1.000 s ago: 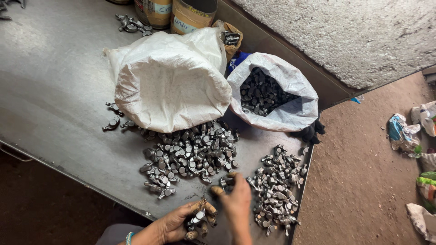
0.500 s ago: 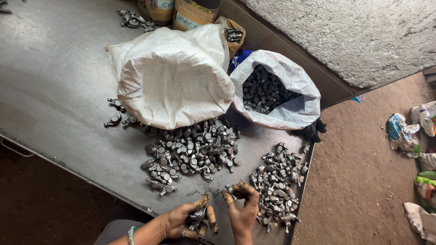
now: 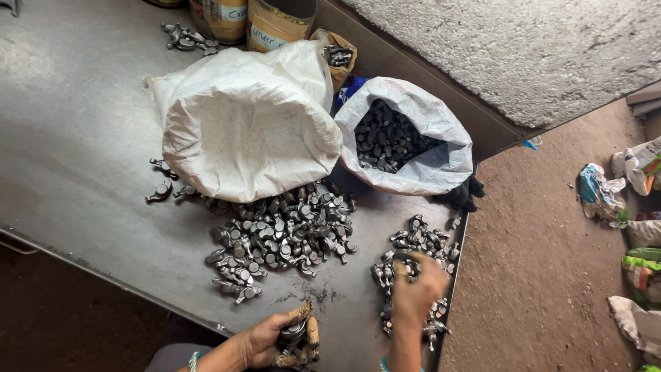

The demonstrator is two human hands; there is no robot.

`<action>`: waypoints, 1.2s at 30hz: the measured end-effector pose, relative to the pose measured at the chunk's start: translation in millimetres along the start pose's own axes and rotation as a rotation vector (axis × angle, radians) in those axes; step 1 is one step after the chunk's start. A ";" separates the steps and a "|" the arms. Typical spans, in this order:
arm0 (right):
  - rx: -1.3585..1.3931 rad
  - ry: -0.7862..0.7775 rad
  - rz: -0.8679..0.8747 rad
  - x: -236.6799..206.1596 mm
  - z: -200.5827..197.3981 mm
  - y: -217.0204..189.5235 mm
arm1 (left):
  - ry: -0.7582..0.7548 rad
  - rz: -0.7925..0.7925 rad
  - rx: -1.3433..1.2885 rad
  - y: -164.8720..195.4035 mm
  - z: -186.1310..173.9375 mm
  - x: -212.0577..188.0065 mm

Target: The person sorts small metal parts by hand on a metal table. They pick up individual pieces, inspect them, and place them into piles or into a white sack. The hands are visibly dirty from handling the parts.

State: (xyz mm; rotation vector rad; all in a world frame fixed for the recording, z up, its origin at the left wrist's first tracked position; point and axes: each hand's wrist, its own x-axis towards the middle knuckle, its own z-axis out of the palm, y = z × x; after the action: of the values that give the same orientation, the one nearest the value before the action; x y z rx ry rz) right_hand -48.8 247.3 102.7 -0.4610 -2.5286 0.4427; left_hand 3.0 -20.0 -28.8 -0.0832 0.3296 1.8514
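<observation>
My left hand point(image 3: 275, 339) is curled around several small dark metal parts point(image 3: 295, 335) at the table's near edge. Over the smaller pile of metal parts point(image 3: 413, 238) at the table's right edge, my right hand point(image 3: 418, 289) rests with its fingers bent down among them; whether it grips one cannot be told. A bigger heap of the same parts point(image 3: 282, 238) spills from the mouth of a white sack point(image 3: 241, 127) lying on its side. Beside it stands an open white sack point(image 3: 441, 148) full of darker parts point(image 3: 385, 141).
The grey metal table point(image 3: 76, 165) ends at its right edge beside a brown floor point(image 3: 544, 275). Cardboard drums point(image 3: 279, 24) and a few loose parts point(image 3: 182, 38) stand at the back. Crumpled bags point(image 3: 599, 193) lie on the floor at right.
My right hand has moved away from my left hand and out to the right, onto the smaller pile. My left hand stays at the near edge with its parts.
</observation>
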 end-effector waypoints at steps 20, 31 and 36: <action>1.232 -0.489 0.471 -75.6 54.4 17.7 | 0.052 0.016 -0.044 -0.4 1.6 -1.8; 2.053 -0.681 0.938 -111.6 54.1 60.0 | 0.064 0.029 -0.060 -3.4 -2.4 -0.3; 1.985 -0.723 0.838 -110.2 48.3 48.9 | 0.116 0.022 -0.054 -3.2 -1.5 -0.9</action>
State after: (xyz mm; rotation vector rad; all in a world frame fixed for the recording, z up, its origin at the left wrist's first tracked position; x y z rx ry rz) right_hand 24.5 235.6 -3.8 -0.4258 -0.9367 3.1343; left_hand 6.1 -20.4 -30.7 -0.2248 0.3624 1.8815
